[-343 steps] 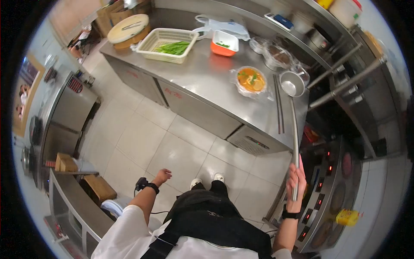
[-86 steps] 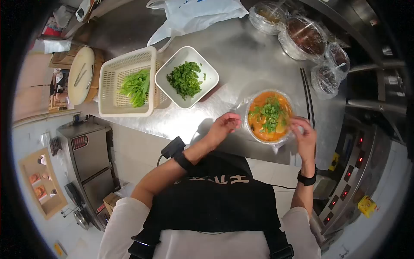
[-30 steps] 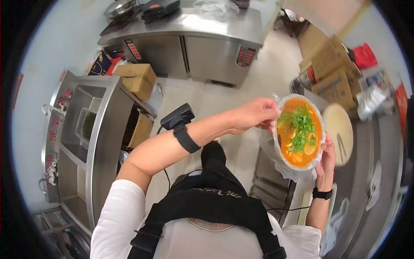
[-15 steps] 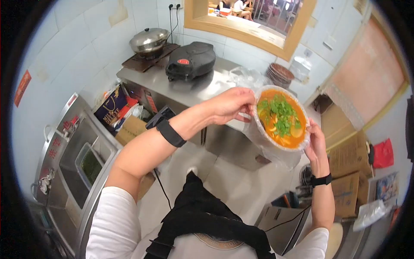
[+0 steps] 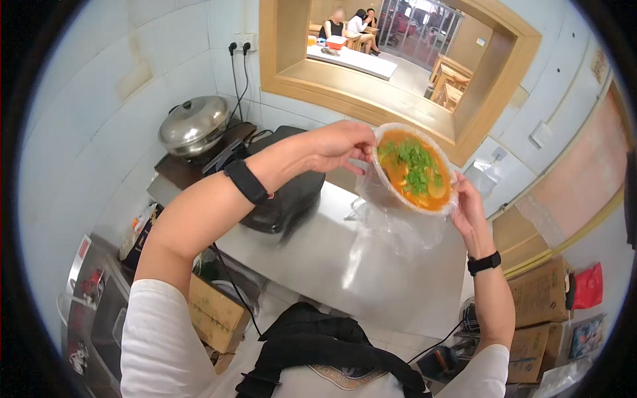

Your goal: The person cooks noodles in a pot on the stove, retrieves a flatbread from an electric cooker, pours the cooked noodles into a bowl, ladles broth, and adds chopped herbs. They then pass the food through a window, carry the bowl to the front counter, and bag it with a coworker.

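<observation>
A round bowl (image 5: 391, 194) lined with a clear plastic bag (image 5: 405, 231) is held up in front of me, tilted so its top faces my view. Inside lies orange-red soup (image 5: 396, 178) with pale slices and chopped green herbs (image 5: 417, 159) on top. My left hand (image 5: 340, 147) pinches the rim on the left, some fingers spread beneath it. On the opposite side my right hand (image 5: 468, 202) grips the rim, its fingers partly behind the bowl. Loose bag plastic hangs below, over the steel counter (image 5: 318, 262).
A wood-framed window opening (image 5: 371, 81) lies beyond the bowl, with seated people past it. On the counter stand a black electric griddle (image 5: 295, 199) and a lidded steel pot (image 5: 194, 127). A sink (image 5: 99, 331) is at left; cardboard boxes (image 5: 541, 292) are stacked at right.
My view has come closer to the counter and window. The bowl, still in both hands, is now over the counter near the window opening, where before it was near the counter's edge.
</observation>
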The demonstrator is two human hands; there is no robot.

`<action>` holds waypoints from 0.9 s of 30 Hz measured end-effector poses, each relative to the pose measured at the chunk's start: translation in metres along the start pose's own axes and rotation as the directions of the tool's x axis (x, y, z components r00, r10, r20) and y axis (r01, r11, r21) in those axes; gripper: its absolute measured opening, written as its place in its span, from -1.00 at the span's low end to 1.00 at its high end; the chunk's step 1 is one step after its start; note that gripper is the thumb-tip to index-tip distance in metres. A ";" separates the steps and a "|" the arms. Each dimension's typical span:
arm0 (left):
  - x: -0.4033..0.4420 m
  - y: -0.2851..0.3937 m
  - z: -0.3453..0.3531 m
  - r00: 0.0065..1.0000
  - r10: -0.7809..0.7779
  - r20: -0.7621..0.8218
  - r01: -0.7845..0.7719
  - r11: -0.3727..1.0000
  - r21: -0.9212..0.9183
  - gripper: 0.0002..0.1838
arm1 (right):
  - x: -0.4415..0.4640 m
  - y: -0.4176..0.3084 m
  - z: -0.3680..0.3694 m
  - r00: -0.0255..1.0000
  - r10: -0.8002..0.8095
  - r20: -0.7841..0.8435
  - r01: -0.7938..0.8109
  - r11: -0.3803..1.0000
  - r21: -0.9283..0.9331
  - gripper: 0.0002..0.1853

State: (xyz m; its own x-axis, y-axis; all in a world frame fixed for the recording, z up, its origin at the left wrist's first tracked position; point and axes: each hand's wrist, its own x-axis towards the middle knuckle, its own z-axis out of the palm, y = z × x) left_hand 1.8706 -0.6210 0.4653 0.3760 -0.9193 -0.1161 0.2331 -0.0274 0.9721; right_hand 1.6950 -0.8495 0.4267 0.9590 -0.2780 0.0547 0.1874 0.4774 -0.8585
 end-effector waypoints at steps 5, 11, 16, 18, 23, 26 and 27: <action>0.083 0.036 -0.048 0.999 0.036 -0.022 -0.038 0.993 -0.110 -0.94 | 0.100 -0.041 -0.006 0.997 0.005 -0.071 -0.010 0.998 -0.061 -0.78; 0.191 0.041 -0.087 0.990 0.134 -0.042 -0.139 0.976 -0.166 -0.97 | 0.204 -0.076 -0.071 1.000 -0.008 -0.027 0.005 0.996 -0.092 -0.91; 0.278 0.028 -0.111 0.979 0.198 -0.050 -0.204 0.942 -0.265 -0.97 | 0.287 -0.080 -0.130 0.997 -0.032 -0.074 0.024 0.994 -0.109 -0.91; 0.303 0.024 -0.114 0.971 0.212 -0.107 -0.233 0.939 -0.254 -0.96 | 0.316 -0.077 -0.158 0.998 -0.041 -0.038 0.037 0.994 -0.106 -0.91; 0.376 -0.004 -0.135 0.936 0.292 -0.196 -0.300 0.954 -0.014 -0.95 | 0.371 -0.061 -0.201 0.993 -0.053 -0.105 0.042 0.993 -0.108 -0.92; 0.416 -0.024 -0.144 0.946 0.152 -0.284 -0.225 0.944 -0.241 -0.92 | 0.402 -0.048 -0.236 0.992 -0.054 -0.111 0.041 0.992 -0.120 -0.92; 0.427 -0.030 -0.147 0.947 0.147 -0.287 -0.220 0.944 -0.245 -0.92 | 0.411 -0.044 -0.246 0.988 -0.062 -0.140 0.045 0.992 -0.120 -0.92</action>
State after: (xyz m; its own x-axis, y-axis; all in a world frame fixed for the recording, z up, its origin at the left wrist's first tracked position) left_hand 2.1555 -0.9548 0.3569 0.6473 -0.7618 -0.0259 0.3571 0.2731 0.8932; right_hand 2.0281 -1.1900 0.3616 0.9063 -0.4211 0.0353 0.2031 0.3609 -0.9102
